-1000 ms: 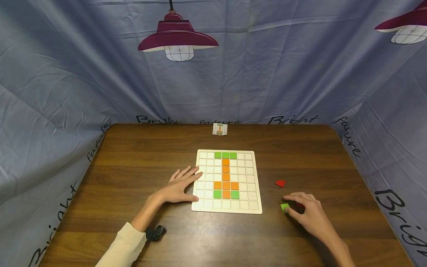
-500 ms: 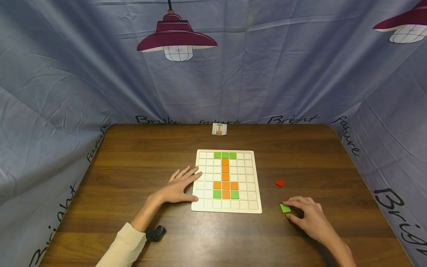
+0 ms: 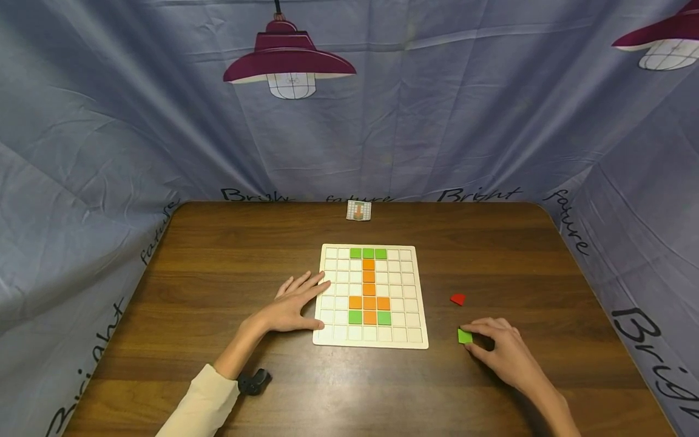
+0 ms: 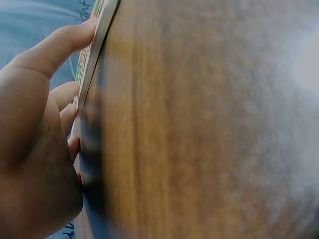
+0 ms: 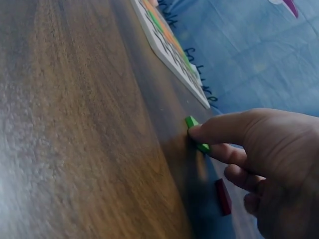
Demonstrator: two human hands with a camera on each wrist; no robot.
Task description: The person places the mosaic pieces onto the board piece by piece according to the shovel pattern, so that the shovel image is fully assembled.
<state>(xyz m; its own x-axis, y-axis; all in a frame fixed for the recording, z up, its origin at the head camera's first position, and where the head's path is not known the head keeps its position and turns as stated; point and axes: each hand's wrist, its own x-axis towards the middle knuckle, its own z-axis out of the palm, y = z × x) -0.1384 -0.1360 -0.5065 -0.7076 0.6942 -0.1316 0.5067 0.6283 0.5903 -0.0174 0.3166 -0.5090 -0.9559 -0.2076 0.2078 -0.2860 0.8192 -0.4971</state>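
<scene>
A white grid board [image 3: 406, 340] lies on the table, with green tiles [image 3: 369, 253] in its far row and orange tiles [image 3: 369, 277] below them in a column. Two more green tiles flank the column's near end. My left hand [image 3: 287, 311] rests on the board's left edge, fingers spread; the left wrist view shows its thumb [image 4: 75, 39] on the rim. To the right of the board, my right hand [image 3: 505, 351] pinches a loose green tile [image 3: 463, 335] between thumb and index finger, low over the table. Its fingers partly cover that tile in the right wrist view.
A red piece [image 3: 457, 299] lies beyond the right hand. In the right wrist view a dark red block [image 5: 223, 197] sits beneath the fingers. A small pattern card [image 3: 358, 210] is at the table's far edge. A black device [image 3: 255, 382] is by the left wrist.
My right hand has shifted its fingers around the green tile and now pinches it; the tile has moved slightly away and left. My left hand has stayed on the board.
</scene>
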